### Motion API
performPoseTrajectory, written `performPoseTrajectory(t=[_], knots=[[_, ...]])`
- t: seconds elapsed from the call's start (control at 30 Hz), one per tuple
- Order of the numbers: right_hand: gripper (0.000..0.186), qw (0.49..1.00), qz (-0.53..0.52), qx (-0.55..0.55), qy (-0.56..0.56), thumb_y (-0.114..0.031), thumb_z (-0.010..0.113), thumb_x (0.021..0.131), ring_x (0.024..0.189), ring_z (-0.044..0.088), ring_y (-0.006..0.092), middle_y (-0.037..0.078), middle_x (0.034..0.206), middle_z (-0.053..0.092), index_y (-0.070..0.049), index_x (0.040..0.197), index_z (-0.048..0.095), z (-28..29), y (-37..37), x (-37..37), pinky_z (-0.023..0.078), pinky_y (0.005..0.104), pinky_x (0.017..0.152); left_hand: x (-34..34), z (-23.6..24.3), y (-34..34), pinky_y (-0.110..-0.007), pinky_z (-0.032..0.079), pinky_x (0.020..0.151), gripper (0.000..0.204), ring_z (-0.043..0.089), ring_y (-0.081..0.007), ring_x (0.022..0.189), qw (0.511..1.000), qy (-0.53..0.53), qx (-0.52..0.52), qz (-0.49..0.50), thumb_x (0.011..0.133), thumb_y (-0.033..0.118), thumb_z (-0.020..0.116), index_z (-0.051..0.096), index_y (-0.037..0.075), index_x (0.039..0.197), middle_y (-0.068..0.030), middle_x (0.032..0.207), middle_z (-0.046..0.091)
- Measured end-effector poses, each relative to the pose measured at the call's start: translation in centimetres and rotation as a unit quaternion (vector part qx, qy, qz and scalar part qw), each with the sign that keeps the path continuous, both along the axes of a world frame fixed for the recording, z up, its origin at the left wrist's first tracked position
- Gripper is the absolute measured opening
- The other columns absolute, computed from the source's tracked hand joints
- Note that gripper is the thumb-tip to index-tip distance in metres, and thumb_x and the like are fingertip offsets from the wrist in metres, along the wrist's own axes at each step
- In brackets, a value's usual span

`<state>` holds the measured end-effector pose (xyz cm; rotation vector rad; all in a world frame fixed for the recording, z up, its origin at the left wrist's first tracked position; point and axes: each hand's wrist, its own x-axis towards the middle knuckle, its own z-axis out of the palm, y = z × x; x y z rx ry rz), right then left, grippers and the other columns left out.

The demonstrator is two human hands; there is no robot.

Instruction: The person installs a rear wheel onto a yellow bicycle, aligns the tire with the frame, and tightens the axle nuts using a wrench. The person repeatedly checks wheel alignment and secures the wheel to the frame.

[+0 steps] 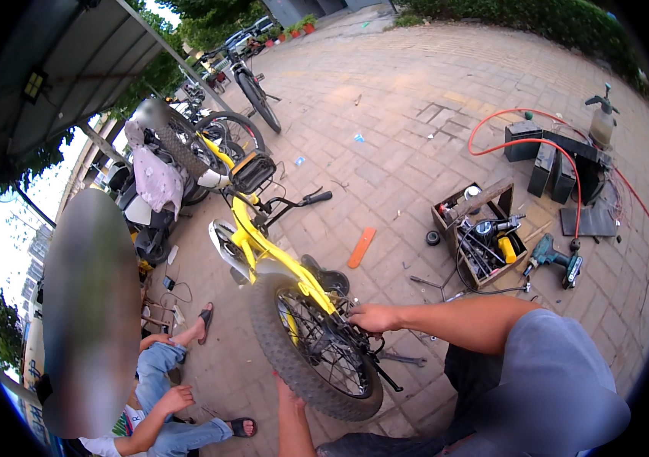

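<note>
A yellow bicycle (pixel 250 232) stretches from the middle away from me, its fat-tyred wheel (pixel 370 404) closest to me. My right hand (pixel 370 317) reaches in from the right. Its fingers are closed by the wheel's axle area, beside the yellow frame tube; what they pinch is hidden. From below, my left hand (pixel 289 394) is against the side of the tyre, fingers partly hidden behind it and apparently curled round it. A black kickstand (pixel 390 377) slants down near the hub. Beyond it, a wrench (pixel 403 358) lies on the paving.
An open toolbox (pixel 519 263) of tools stands right, with a teal cordless drill (pixel 551 259) beside it. Behind are dark boxes (pixel 541 167), a red hose (pixel 471 141) and a spray bottle (pixel 602 126). An orange strip (pixel 362 247) lies mid-ground. Another person (pixel 161 388) sits at left, near parked bikes.
</note>
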<state>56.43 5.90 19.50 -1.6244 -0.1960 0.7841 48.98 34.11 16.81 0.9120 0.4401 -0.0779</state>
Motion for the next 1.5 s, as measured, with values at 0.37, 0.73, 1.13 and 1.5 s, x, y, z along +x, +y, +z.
performPoseTrajectory(t=[0.37, 0.73, 1.13, 1.5], knots=[[0.029, 1.0, -0.013, -0.007, 0.019, -0.026, 0.039, 0.096, 0.052, 0.052, 0.0173, 0.007, 0.068, 0.05, -0.001, 0.092, 0.053, -1.6, -0.3, 0.5, 0.05, 0.033, 0.047, 0.5, -0.8, 0.2, -0.028, 0.036, 0.072, 0.026, 0.051, -0.0121, 0.079, 0.982, 0.128, 0.124, -0.063, 0.085, 0.035, 0.059, 0.061, 0.013, 0.098, 0.0007, 0.088, 0.059], [0.029, 0.998, -0.022, 0.056, 0.035, -0.03, 0.036, 0.096, 0.04, 0.047, 0.0178, 0.006, 0.055, 0.047, -0.004, 0.097, 0.048, -4.9, -1.0, 1.8, 0.043, 0.0311, 0.038, 0.7, 0.2, -0.6, -0.027, 0.037, 0.066, 0.022, 0.049, -0.0088, 0.074, 0.974, 0.064, 0.21, -0.049, 0.081, 0.029, 0.062, 0.065, 0.009, 0.088, 0.0016, 0.079, 0.056], [0.037, 0.994, -0.08, 0.059, 0.045, -0.037, 0.038, 0.096, 0.045, 0.047, 0.0117, 0.001, 0.063, 0.05, -0.006, 0.114, 0.049, -5.6, -1.1, 1.9, 0.04, 0.0272, 0.038, 0.6, 0.4, -0.5, -0.027, 0.04, 0.069, 0.027, 0.049, -0.0114, 0.073, 0.973, 0.063, 0.216, -0.041, 0.079, 0.028, 0.06, 0.064, 0.002, 0.087, -0.004, 0.081, 0.059], [0.035, 0.992, -0.095, 0.076, 0.038, -0.036, 0.038, 0.097, 0.049, 0.048, 0.0098, 0.001, 0.071, 0.055, -0.008, 0.114, 0.049, -6.3, -1.8, 2.4, 0.037, 0.0247, 0.042, 0.8, 0.1, -0.5, -0.026, 0.039, 0.062, 0.027, 0.049, -0.0109, 0.069, 0.965, 0.044, 0.256, -0.039, 0.078, 0.029, 0.061, 0.064, 0.003, 0.084, -0.0021, 0.075, 0.057]])
